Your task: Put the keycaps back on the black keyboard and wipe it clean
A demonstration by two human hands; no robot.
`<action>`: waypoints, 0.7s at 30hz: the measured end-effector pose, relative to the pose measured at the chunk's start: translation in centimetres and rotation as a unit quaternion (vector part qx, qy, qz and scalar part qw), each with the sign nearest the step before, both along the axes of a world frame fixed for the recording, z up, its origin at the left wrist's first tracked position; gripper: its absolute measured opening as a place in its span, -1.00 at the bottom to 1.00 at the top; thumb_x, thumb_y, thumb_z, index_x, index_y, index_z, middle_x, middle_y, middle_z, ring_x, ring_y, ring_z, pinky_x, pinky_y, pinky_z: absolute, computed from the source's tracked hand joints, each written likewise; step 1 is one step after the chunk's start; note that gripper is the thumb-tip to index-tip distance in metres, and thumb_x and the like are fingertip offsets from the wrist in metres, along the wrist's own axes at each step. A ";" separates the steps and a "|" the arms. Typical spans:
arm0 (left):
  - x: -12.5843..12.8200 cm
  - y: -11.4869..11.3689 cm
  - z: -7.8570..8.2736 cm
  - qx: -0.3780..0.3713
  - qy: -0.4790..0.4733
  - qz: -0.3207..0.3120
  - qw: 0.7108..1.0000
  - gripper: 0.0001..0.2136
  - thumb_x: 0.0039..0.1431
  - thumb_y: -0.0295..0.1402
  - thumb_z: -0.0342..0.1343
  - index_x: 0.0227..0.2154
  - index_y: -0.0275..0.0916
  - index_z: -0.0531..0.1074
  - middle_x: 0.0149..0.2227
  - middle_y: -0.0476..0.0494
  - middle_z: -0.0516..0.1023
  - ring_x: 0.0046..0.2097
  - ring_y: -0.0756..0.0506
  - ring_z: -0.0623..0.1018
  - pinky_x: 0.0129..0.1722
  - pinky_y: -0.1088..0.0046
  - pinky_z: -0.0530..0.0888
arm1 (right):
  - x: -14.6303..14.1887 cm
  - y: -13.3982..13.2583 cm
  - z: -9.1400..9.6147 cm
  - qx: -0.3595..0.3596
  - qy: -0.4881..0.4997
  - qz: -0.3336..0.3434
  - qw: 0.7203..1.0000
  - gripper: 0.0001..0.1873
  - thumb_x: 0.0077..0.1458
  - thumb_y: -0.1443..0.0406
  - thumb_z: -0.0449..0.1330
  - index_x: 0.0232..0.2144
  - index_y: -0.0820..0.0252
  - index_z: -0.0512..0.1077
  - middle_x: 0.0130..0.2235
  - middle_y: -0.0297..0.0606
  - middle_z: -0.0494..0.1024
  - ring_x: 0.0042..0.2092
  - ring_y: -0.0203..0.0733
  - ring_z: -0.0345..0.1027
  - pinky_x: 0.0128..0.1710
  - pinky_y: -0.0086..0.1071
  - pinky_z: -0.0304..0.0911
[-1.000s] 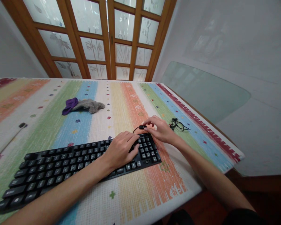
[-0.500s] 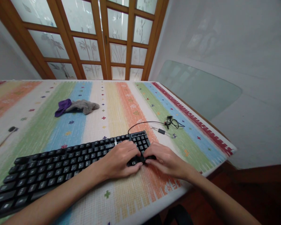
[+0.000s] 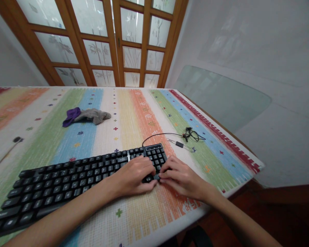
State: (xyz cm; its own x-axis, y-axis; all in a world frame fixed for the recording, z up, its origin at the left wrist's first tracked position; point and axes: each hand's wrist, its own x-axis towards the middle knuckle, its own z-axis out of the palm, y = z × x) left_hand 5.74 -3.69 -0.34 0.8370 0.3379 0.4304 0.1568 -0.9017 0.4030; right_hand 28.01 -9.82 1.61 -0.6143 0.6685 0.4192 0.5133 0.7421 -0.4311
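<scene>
A black keyboard (image 3: 74, 176) lies at a slant across the near side of the table, its number pad to the right. My left hand (image 3: 136, 174) is closed over the near right part of it, fingers curled onto the keys and thumb along the front edge. At the near right corner, my right hand (image 3: 181, 176) is pinched, its fingertips close to the left thumb. A small dark piece, perhaps a key, shows at these fingertips, but the fingers hide most of it.
The keyboard's black cable (image 3: 158, 134) runs to a tangled bundle on the right. Beside it lies a small tool with a black grip (image 3: 179, 144) and wire ends. Farther back is a grey and purple cloth item (image 3: 92, 116); at left, a dark-tipped stick (image 3: 5, 154). A striped cloth covers the table.
My right hand's fingers have drawn back slightly from over the keys to the keyboard's corner. The left hand stays nearly in place. The whole view has shifted a little.
</scene>
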 end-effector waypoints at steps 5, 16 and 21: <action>0.0 0.0 0.0 0.008 -0.009 0.006 1.000 -0.95 0.20 -0.38 0.10 -0.34 -0.24 0.40 -0.40 -0.07 0.46 -0.33 -0.07 0.42 -0.28 0.37 0.38 | -0.1 0.1 -0.4 0.036 0.021 -0.006 0.999 -0.87 0.23 0.43 0.14 -0.25 0.26 0.51 -0.29 -0.16 0.54 -0.22 -0.17 0.31 -0.22 -0.23 0.34; 0.1 -0.2 0.0 0.013 -0.017 0.023 1.000 -0.95 0.19 -0.39 0.09 -0.36 -0.24 0.38 -0.41 -0.06 0.46 -0.33 -0.07 0.41 -0.30 0.36 0.37 | -0.1 0.2 -1.1 0.062 0.023 -0.014 0.998 -0.84 0.22 0.45 0.13 -0.23 0.24 0.51 -0.28 -0.16 0.56 -0.25 -0.18 0.32 -0.28 -0.25 0.33; 0.1 -0.2 0.2 0.007 -0.016 0.020 1.000 -0.94 0.22 -0.37 0.09 -0.33 -0.24 0.39 -0.40 -0.06 0.47 -0.33 -0.07 0.42 -0.30 0.36 0.36 | -0.1 0.0 -0.6 0.076 0.008 -0.009 0.997 -0.78 0.22 0.50 0.07 -0.24 0.25 0.50 -0.29 -0.15 0.56 -0.26 -0.18 0.32 -0.31 -0.27 0.32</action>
State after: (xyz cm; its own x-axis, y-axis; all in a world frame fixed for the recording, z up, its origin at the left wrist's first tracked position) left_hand 5.82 -3.94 -0.17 0.8090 0.3642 0.4614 0.1798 -0.9007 0.3956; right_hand 27.90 -9.79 1.06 -0.5952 0.6069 0.5266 0.5202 0.7906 -0.3232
